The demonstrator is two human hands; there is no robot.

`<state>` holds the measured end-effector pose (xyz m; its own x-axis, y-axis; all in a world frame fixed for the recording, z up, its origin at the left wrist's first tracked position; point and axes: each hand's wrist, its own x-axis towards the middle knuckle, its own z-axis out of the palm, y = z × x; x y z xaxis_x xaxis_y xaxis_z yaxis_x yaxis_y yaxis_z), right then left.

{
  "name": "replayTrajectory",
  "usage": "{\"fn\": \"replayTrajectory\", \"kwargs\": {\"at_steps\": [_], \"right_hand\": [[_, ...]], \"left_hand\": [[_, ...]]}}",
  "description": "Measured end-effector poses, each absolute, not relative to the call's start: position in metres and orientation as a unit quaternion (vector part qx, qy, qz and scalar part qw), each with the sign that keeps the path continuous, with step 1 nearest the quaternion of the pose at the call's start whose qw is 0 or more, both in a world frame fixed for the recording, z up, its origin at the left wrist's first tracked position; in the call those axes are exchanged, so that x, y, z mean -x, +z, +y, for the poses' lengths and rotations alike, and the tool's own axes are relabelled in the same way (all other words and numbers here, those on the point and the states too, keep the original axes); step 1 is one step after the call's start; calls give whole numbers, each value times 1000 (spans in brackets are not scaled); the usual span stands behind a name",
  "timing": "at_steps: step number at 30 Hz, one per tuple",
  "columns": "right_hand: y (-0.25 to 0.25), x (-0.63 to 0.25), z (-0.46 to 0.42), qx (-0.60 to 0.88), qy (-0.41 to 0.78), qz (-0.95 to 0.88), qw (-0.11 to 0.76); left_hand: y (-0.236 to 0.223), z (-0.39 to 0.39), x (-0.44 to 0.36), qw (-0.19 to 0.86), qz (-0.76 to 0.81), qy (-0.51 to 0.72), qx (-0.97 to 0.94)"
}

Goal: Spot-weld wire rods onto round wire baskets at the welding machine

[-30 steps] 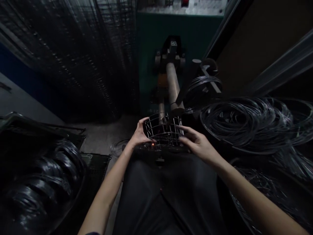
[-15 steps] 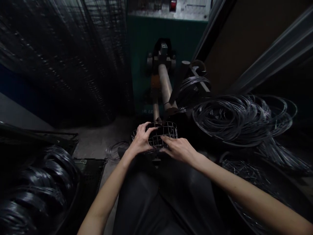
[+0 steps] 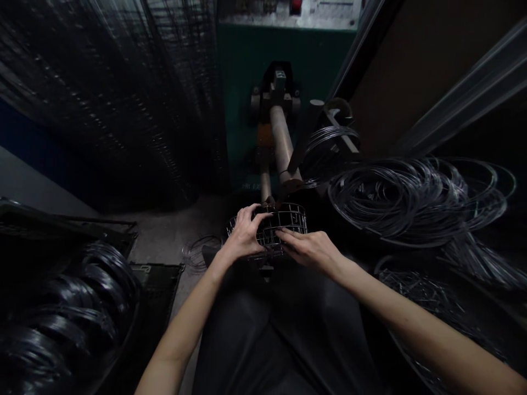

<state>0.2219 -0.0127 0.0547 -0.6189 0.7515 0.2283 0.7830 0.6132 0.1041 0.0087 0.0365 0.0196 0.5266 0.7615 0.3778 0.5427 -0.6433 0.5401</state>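
Note:
A round wire basket (image 3: 294, 216) of dark metal rings and crossbars sits at the tip of the machine's lower arm (image 3: 265, 184). My left hand (image 3: 246, 233) grips its near left side, with thumb and fingers curved round the wires. On the near right side, my right hand (image 3: 308, 246) holds the wires, its fingers pointing left and the thumb below. Just above the basket ends the thick upper cylinder (image 3: 283, 140) of the machine. The hands hide part of the basket's near side.
A green machine body (image 3: 239, 71) with a red button (image 3: 296, 5) stands ahead. Wire rings (image 3: 395, 197) lie heaped at right, above a tub of short wire pieces (image 3: 420, 291). Bundled wire coils (image 3: 82, 307) fill a crate at left. Wire mesh (image 3: 123, 82) hangs at upper left.
The whole view has shifted slightly, so everything sits a little further right. Both hands keep their hold on the wire basket, which appears turned or tilted a little.

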Motion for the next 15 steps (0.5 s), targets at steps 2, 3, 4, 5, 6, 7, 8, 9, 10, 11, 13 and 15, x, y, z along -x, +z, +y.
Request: {"fn": "replayTrajectory", "kwargs": {"at_steps": [2,3,4,5,6,7,8,9,10,11,13,15], "right_hand": [[57,-222,-9,430,-98,-894,81],[58,-222,-6,429,-99,-894,83],[58,-222,-4,428,-99,-894,85],[58,-222,-1,426,-99,-895,88],[58,-222,1,426,-96,-895,90],[59,-222,3,428,-91,-894,92],[59,-222,4,432,-83,-893,92],[60,-222,5,437,-71,-892,91],[62,-222,5,443,-57,-890,90],[63,-223,5,449,-40,-888,90],[65,-223,4,460,-4,-883,92],[65,-223,3,470,24,-877,100]], "left_hand": [[21,40,-9,189,384,301,-852],[21,42,-8,193,386,299,-851],[22,44,-8,198,388,296,-850],[22,46,-8,201,391,293,-849],[23,48,-7,204,392,289,-849],[24,50,-7,207,393,287,-849],[25,52,-6,211,393,285,-848],[26,53,-5,216,392,284,-848],[27,55,-4,222,389,284,-848],[29,55,-3,228,387,285,-847],[32,56,-2,236,385,286,-845],[35,57,-2,237,389,282,-844]]}}
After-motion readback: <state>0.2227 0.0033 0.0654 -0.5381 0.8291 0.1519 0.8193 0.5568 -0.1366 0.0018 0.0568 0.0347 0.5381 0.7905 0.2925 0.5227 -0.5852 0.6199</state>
